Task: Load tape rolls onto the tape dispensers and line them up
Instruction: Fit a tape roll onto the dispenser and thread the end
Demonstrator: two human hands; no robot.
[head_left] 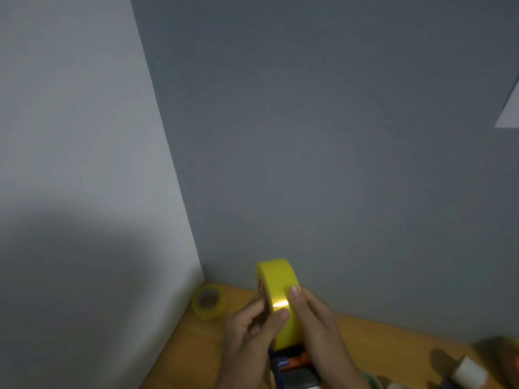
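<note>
Both hands up over the table's near edge, left hand (254, 327) and right hand (314, 318) gripping the yellow roll (276, 287) above the dispenser (292, 366); best seat it squarely on the hub.

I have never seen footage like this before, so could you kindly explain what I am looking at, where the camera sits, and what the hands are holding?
There is no machine here. A camera worn on a person's head looks forward and down. Both bare hands, the left hand and the right hand, grip a yellow tape roll that sits above a tape dispenser. On the wooden table, a second yellow roll lies near the wall corner. The blurred things at the lower right cannot be made out.
</note>
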